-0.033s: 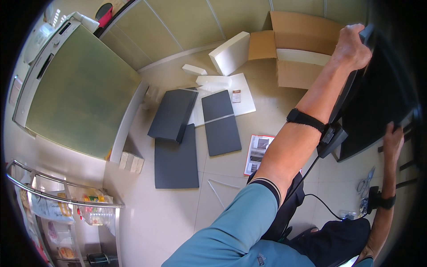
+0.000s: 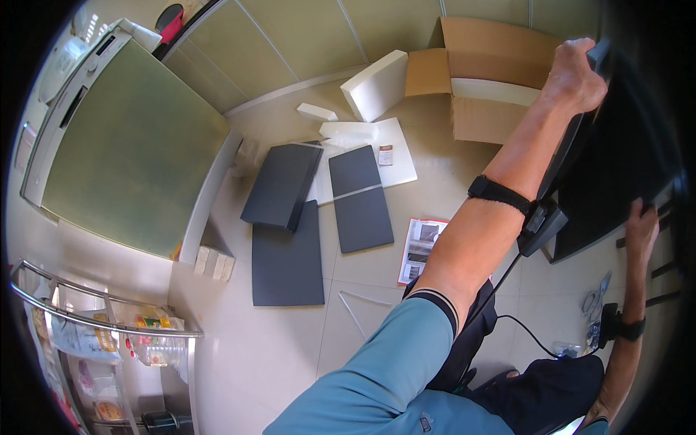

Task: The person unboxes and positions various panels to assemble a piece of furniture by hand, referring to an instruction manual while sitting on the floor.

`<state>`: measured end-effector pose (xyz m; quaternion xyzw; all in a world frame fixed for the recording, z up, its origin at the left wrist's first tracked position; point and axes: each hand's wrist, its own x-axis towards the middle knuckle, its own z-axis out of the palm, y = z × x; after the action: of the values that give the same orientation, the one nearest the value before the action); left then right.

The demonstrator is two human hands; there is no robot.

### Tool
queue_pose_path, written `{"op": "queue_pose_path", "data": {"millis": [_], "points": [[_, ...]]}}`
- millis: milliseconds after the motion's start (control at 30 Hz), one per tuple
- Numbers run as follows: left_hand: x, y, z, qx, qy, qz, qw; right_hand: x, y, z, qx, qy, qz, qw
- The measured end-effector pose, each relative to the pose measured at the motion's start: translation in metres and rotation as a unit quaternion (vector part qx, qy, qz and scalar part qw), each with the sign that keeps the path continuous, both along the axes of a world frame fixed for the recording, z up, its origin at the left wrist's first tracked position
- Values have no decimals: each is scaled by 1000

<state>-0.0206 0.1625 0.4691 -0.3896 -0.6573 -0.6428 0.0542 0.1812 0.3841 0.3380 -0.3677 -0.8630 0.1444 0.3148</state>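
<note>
left hand [image 2: 576,78] and right hand [image 2: 641,230] are well apart, both at a large black flat panel [image 2: 616,167] to the right of the open brown cardboard box [image 2: 507,45]. the left is closed over the panel's edge, beside the box; the right has its fingers at another edge, nearer the person than the box, though how firmly it grips cannot be told. a piece this broad probably calls for even pressure from both sides, its lower corner eased gently against hard tile. left of the box, the pale glossy tiled floor [image 2: 246,377] carries dark grey rectangular boards [image 2: 290,264] and an upright white foam slab [image 2: 377,85]. farther left of the box stand an olive-fronted white appliance [image 2: 138,145] and, nearer the person, a metal-railed shelf rack [image 2: 199,335].
</note>
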Motion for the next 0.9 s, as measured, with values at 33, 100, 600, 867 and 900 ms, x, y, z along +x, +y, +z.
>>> {"op": "queue_pose_path", "data": {"millis": [33, 100, 600, 867, 900], "points": [[-3, 7, -2, 4, 20, -7, 1000, 1, 8, -2, 0, -1, -1, 1000], [-19, 34, -11, 11, 39, -17, 999, 5, 28, 0, 17, 7, 7, 1000], [3, 80, 18, 49, -46, -54, 996, -2, 24, 63, -11, 85, 68, 994], [5, 82, 22, 42, -59, -43, 996, -2, 28, 67, -18, 83, 61, 995], [3, 80, 21, 27, -59, -35, 997, -3, 26, 66, -20, 83, 63, 994]]}}
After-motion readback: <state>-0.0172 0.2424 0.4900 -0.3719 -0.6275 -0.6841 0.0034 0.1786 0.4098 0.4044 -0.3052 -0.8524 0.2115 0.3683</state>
